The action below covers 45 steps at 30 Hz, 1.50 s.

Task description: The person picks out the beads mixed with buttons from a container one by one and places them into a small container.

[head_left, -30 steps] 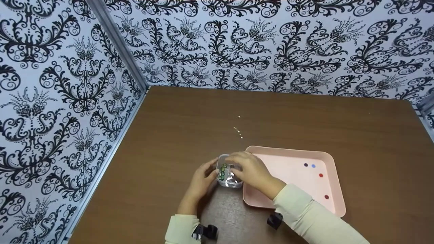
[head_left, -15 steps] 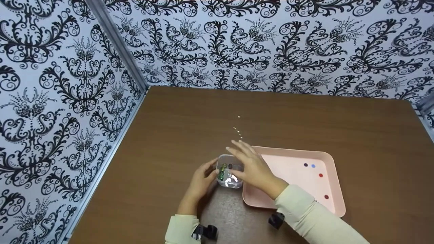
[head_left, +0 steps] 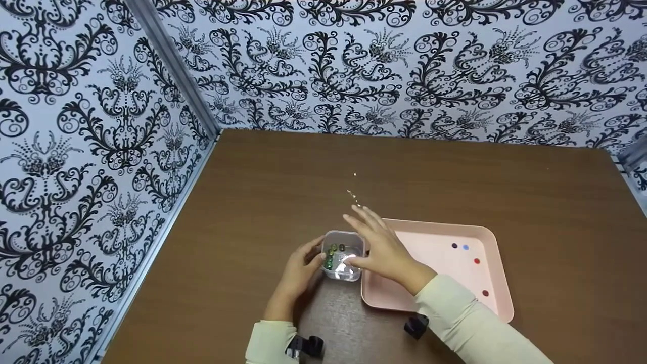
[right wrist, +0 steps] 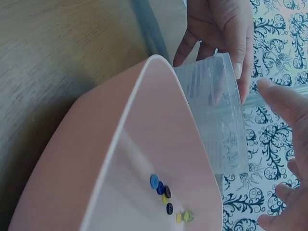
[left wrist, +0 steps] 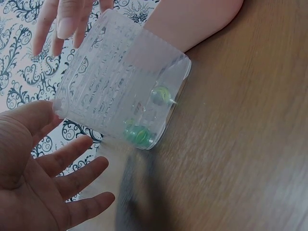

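Note:
A clear plastic container (head_left: 343, 275) stands on the table, directly left of a pink tray (head_left: 434, 225). Several green glass marbles (left wrist: 139, 136) lie inside the container, along with a darker one (head_left: 342, 247). My left hand (head_left: 298, 273) pinches the container's rim at its left side with thumb and forefinger; the other fingers are spread, as the left wrist view shows. Over the container's right edge and the tray's left side hovers my right hand (head_left: 381, 247), fingers extended and holding nothing. In the right wrist view, buttons (right wrist: 154, 181) and a yellow-green marble (right wrist: 188, 215) lie in the tray.
The brown wooden table (head_left: 242, 202) reaches back to walls with black-and-white patterned paper (head_left: 364, 65). Small bright spots (head_left: 355, 196) show on the table behind the container. A red button (head_left: 477, 261) and several others are spread over the tray's right part.
My right hand has lifted out of the container, its fingers have straightened, and it has moved slightly right. My left hand has stayed on the container's rim.

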Each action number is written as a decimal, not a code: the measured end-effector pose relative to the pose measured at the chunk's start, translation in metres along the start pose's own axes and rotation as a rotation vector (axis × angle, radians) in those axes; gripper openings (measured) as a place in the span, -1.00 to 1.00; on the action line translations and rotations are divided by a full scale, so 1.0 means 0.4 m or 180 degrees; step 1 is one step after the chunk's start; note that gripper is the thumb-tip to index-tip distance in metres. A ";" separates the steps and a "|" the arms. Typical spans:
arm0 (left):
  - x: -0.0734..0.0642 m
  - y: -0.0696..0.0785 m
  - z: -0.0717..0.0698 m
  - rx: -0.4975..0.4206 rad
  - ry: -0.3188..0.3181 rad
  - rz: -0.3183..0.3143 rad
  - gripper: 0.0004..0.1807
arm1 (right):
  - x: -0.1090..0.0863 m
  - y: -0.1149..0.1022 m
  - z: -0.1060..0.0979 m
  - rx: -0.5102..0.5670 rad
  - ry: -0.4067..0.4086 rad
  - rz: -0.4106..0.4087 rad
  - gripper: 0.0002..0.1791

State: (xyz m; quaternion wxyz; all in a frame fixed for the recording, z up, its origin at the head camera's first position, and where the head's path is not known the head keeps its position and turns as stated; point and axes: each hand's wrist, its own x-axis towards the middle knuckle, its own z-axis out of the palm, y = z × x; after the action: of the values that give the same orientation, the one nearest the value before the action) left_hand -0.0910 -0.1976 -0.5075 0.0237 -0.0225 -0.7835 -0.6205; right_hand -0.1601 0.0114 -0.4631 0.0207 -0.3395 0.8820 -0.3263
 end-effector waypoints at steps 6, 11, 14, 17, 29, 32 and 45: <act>-0.001 0.003 -0.002 0.0076 0.0023 -0.0027 -0.55 | -0.005 0.009 -0.010 -0.0066 -0.0063 0.0046 0.01; -0.001 0.001 -0.003 0.0107 0.0035 -0.0023 -0.55 | -0.011 0.024 -0.015 -0.0099 -0.0023 0.0035 -0.08; -0.001 0.001 -0.004 0.0092 0.0048 -0.0003 -0.55 | -0.013 0.032 -0.018 -0.0108 0.0015 0.0042 -0.11; -0.001 0.000 -0.004 0.0075 0.0052 -0.0016 -0.55 | -0.015 0.038 -0.021 -0.0107 0.0056 0.0048 -0.14; -0.001 -0.001 -0.002 0.0016 -0.0010 0.0005 -0.55 | -0.026 0.061 -0.029 0.0159 0.0136 0.0236 -0.21; -0.001 0.001 -0.001 0.0006 -0.0019 0.0017 -0.55 | -0.027 0.070 -0.029 0.0238 0.0158 0.0276 -0.22; 0.001 0.001 0.001 0.0027 -0.0002 0.0011 -0.56 | -0.025 0.097 -0.035 0.1084 0.0516 0.0593 -0.37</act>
State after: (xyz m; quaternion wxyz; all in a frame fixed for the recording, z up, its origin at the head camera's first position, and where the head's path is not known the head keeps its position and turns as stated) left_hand -0.0914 -0.1971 -0.5074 0.0246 -0.0239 -0.7862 -0.6171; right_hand -0.1786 0.0469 -0.4769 0.0368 -0.2207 0.8404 -0.4936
